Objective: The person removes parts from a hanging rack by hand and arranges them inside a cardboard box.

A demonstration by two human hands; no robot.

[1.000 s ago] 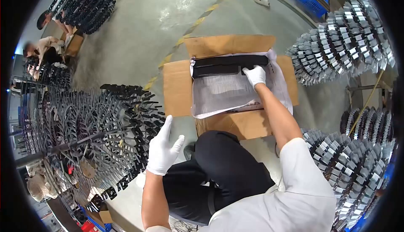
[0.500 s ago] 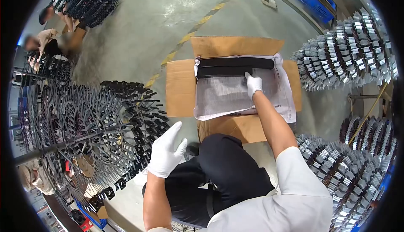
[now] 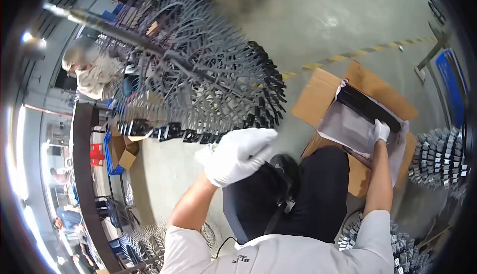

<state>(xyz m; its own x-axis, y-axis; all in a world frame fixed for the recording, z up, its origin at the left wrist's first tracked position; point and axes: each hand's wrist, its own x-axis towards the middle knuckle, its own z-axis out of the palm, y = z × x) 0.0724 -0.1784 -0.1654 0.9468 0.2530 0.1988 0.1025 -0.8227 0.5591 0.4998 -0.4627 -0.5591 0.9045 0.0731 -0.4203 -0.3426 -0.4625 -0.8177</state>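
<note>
My right hand [image 3: 379, 132], in a white glove, reaches into an open cardboard box [image 3: 312, 96] on the floor. Its fingers are at the near edge of long black parts [image 3: 366, 107] lying along the far side; whether they grip one is unclear. White wrapping sheet [image 3: 343, 126] lines the box. My left hand [image 3: 240, 157], also gloved, is raised over my lap with its fingers and thumb apart and nothing held. Just beyond it is a rack of many dark metal hooks and black pieces [image 3: 198, 80].
Racks of stacked silver parts [image 3: 439, 159] stand at the right, near a blue crate [image 3: 451, 82]. A seated person [image 3: 94, 75] is at the left behind the hook rack. A blue crate with cardboard [image 3: 116, 150] and a red stool [image 3: 97, 155] are lower left.
The view has turned left, so the box now appears farther right and tilted. My left hand has risen toward the hook rack. My right hand remains at the black parts.
</note>
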